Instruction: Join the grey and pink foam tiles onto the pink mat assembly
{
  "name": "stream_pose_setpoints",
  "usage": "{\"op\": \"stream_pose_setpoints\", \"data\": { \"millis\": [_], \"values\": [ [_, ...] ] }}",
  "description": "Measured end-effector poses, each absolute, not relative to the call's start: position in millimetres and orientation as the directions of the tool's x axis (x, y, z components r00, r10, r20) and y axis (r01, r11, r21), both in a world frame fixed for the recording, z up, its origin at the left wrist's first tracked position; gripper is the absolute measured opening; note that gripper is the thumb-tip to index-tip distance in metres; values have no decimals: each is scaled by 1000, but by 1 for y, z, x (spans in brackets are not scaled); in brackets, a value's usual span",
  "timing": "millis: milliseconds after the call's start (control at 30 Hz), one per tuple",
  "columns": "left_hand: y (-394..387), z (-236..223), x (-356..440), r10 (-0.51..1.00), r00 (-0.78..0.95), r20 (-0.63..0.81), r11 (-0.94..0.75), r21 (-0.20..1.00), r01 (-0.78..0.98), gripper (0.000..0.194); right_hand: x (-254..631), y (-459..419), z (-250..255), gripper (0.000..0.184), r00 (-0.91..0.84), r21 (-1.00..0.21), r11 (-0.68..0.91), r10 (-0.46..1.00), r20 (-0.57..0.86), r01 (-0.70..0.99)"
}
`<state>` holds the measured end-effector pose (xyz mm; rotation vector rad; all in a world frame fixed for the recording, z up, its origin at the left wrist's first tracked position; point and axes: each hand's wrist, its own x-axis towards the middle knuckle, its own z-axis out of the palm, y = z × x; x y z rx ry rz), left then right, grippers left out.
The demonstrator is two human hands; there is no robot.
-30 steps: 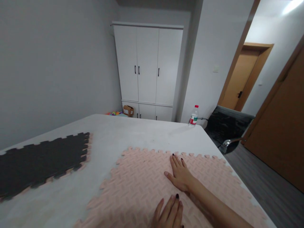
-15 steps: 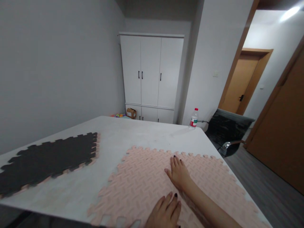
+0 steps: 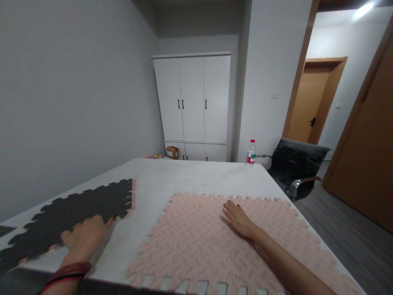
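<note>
My right hand lies flat on a pink foam mat, fingers stretched towards its far edge. The mat has a raised tread pattern and jigsaw-cut edges. At the left, my left hand is over the near edge of dark grey foam mats, which are also jigsaw-edged, with pink showing along their border. One dark-nailed finger points right along that edge. The other fingers are bent and mostly hidden behind the hand, so whether it grips a mat does not show. Red and black bands circle the left wrist.
Both mats lie on a white table. A clear bottle with a red cap stands at the far right corner. Beyond are a black chair, a cardboard box and a white cabinet.
My left hand has left the pink mat and moved left to the dark mats. My right hand stays on the pink mat, its fingers now angled more to the left. The view has shifted slightly.
</note>
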<state>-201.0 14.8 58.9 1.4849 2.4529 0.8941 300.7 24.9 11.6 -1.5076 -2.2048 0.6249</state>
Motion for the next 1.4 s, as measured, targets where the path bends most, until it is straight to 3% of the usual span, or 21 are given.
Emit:
{"op": "stream_pose_setpoints", "data": {
  "millis": [167,267,367,433,533,700,833,900,1000,1167,1400],
  "values": [
    [25,45,-202,825,-536,179,452,359,817,49,313,36,19,79,-304,-869,179,952,35,461],
    [26,54,-197,799,-557,226,460,367,808,59,320,38,20,81,-285,-963,60,958,-18,264],
    [29,73,-189,755,-577,311,425,439,792,59,332,43,18,77,-254,-986,-17,965,-60,169],
    [37,86,-176,753,-542,374,327,502,801,54,342,51,16,74,-204,-985,-1,978,-37,172],
    [56,102,-135,811,-359,461,38,571,820,46,356,64,19,71,-119,-996,3,993,-9,93],
    [93,111,-29,829,30,559,-402,557,727,34,397,78,51,60,22,-962,-111,993,-120,-250],
    [120,105,62,795,252,552,-561,510,652,28,461,78,80,73,86,-882,67,996,30,-466],
    [132,95,101,783,343,519,-601,488,633,27,497,79,82,66,170,-915,104,985,39,-391],
    [149,71,146,789,434,434,-611,483,628,28,536,83,65,40,319,-998,-25,947,-43,-59],
    [173,31,185,818,498,286,-572,492,657,27,561,99,14,48,462,-951,-162,887,-23,263],
    [185,7,216,880,423,215,-474,413,777,34,572,126,-41,44,439,-794,-122,877,195,596]
  ]
}}
